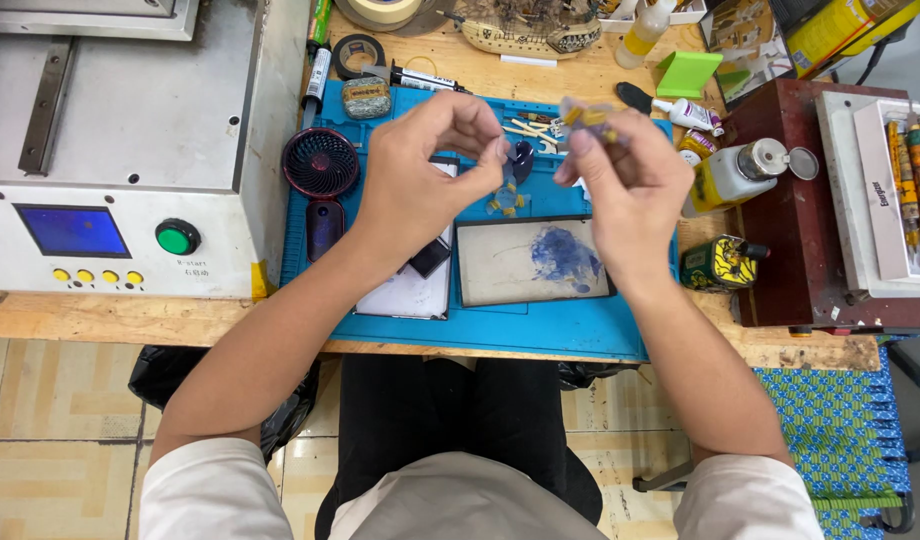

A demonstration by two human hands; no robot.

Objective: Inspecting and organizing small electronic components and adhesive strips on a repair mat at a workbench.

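**Small parts raised over the blue mat**

The right hand [630, 175] pinches a small blurred piece with yellow bits [590, 115] between its fingertips, raised above the blue work mat [570, 325]. The left hand [425, 165] has its fingertips pressed together beside it; what they grip is too small to tell. Right of the mat stand a yellow-labelled white bottle [725, 178] and a yellow-and-black tin [710, 263]. A green square box [687, 72] lies behind them.
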